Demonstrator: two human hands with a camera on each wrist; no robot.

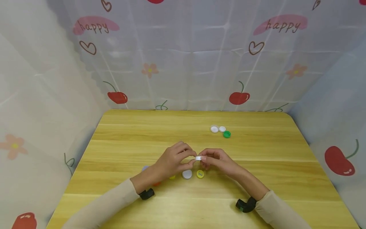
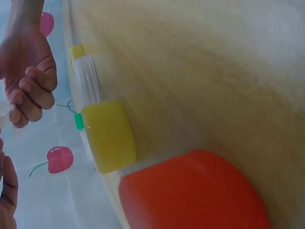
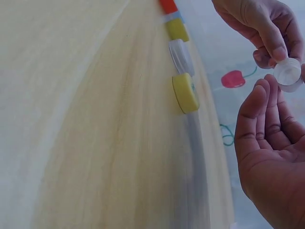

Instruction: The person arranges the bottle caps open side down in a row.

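Note:
A small white bottle cap (image 1: 198, 158) is held above the table between both hands, its hollow side showing in the right wrist view. My left hand (image 1: 175, 160) pinches its left edge between thumb and forefinger. From the other side my right hand (image 1: 218, 160) pinches it, thumb in front. Just below lie a larger white cap (image 1: 187, 174) and a yellow cap (image 1: 200, 174). Partly behind the left wrist are another yellow cap (image 2: 109, 136), a red-orange cap (image 2: 190, 195) and a bluish cap (image 1: 145, 167).
Farther back on the wooden table (image 1: 143, 127) two white caps (image 1: 214, 129) sit beside a green cap (image 1: 227, 134). A printed curtain (image 1: 183, 63) hangs behind the table and along its sides. Black wrist-worn devices (image 1: 246, 205) show near both sleeves.

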